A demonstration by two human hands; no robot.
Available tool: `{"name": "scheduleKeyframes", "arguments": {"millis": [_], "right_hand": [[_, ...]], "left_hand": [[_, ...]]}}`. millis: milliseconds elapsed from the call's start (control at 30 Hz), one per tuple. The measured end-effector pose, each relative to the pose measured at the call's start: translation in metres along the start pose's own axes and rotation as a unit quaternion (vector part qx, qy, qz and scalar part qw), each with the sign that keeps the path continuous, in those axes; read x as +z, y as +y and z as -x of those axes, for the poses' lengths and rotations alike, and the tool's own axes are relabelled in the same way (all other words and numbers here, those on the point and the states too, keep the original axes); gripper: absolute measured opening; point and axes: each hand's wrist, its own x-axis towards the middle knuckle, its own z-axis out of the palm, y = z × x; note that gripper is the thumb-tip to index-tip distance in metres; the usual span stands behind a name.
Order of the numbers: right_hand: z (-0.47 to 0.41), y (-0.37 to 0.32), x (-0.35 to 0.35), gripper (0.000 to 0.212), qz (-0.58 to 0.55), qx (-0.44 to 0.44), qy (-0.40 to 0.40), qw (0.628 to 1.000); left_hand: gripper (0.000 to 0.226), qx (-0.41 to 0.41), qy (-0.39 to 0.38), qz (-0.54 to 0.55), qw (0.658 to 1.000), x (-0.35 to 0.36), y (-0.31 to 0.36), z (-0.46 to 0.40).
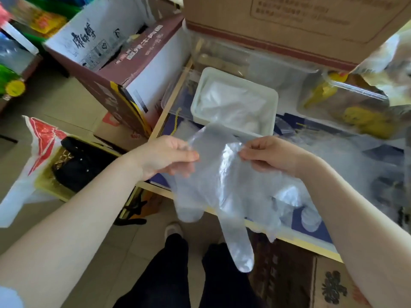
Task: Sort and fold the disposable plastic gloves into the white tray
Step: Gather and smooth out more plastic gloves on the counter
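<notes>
A clear disposable plastic glove (pixel 224 196) hangs in the air in front of me, cuff up and fingers down. My left hand (pixel 164 155) pinches its cuff at the left. My right hand (pixel 269 153) pinches the cuff at the right. Just beyond my hands the white tray (pixel 201 85) stands on the table with several folded clear gloves (pixel 233 103) lying in it. More loose clear gloves (pixel 309 216) lie on the table under my right forearm.
A wooden-edged table (pixel 169 110) with a clear cover holds clear plastic boxes (pixel 347 103) with yellow contents at the right. Cardboard boxes (pixel 124 70) stand at the left and back. On the floor at the left a plastic bag (pixel 42 156) holds a black item.
</notes>
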Motion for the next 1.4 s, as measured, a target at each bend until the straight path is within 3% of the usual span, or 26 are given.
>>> {"name": "scheduleKeyframes", "arguments": {"millis": [133,233,367,467,600,667,733,800,867,933,1067,1167,1233,1300,1400], "right_hand": [[-0.023,0.002,0.015,0.035,0.103,0.035,0.107,0.988],[-0.032,0.013,0.025,0.016,0.161,0.031,0.149,0.975],[-0.036,0.027,0.039,0.006,0.218,0.035,0.291,0.931],[-0.035,0.028,0.048,0.017,0.216,0.009,0.397,0.892],[-0.031,0.032,0.088,0.047,0.300,-0.035,0.458,0.836],[-0.029,0.033,0.107,0.048,0.343,-0.084,0.429,0.831],[-0.028,0.030,0.118,0.056,0.355,-0.112,0.356,0.857],[-0.026,0.022,0.124,0.079,0.349,-0.114,0.274,0.889],[-0.025,0.017,0.131,0.100,0.373,-0.114,0.251,0.886],[-0.025,0.015,0.139,0.098,0.399,-0.090,0.257,0.876],[-0.026,0.015,0.141,0.075,0.356,-0.023,0.276,0.892],[-0.018,0.021,0.128,0.068,0.394,-0.062,0.343,0.851],[-0.014,0.025,0.121,0.060,0.443,-0.098,0.359,0.815],[-0.012,0.023,0.120,0.060,0.497,-0.102,0.287,0.813],[-0.013,0.032,0.123,0.063,0.479,-0.042,0.159,0.862]], "left_hand": [[0.025,0.007,0.112,-0.089,0.990,-0.012,-0.023,-0.011],[0.026,0.042,0.168,-0.212,0.962,-0.022,-0.033,-0.019],[0.029,0.049,0.175,-0.277,0.944,-0.027,-0.031,-0.023],[0.035,0.044,0.168,-0.269,0.947,-0.026,-0.031,-0.029],[0.033,0.034,0.184,-0.216,0.958,-0.025,-0.037,-0.033],[0.028,-0.001,0.193,-0.156,0.969,-0.024,-0.038,-0.034],[0.019,-0.062,0.161,0.029,0.985,-0.022,-0.037,-0.033],[0.016,-0.124,0.110,0.214,0.962,-0.019,-0.030,-0.029],[0.016,-0.130,0.086,0.253,0.955,-0.019,-0.026,-0.028],[0.019,-0.126,0.088,0.242,0.958,-0.019,-0.025,-0.028],[0.019,-0.119,0.086,0.199,0.969,-0.025,-0.030,-0.028],[0.010,-0.064,0.094,0.030,0.993,-0.031,-0.033,-0.028],[0.017,-0.012,0.113,-0.116,0.987,-0.034,-0.036,-0.029],[0.021,-0.004,0.115,-0.167,0.979,-0.035,-0.039,-0.031],[0.024,-0.049,0.089,-0.160,0.982,-0.036,-0.046,-0.035]]}}
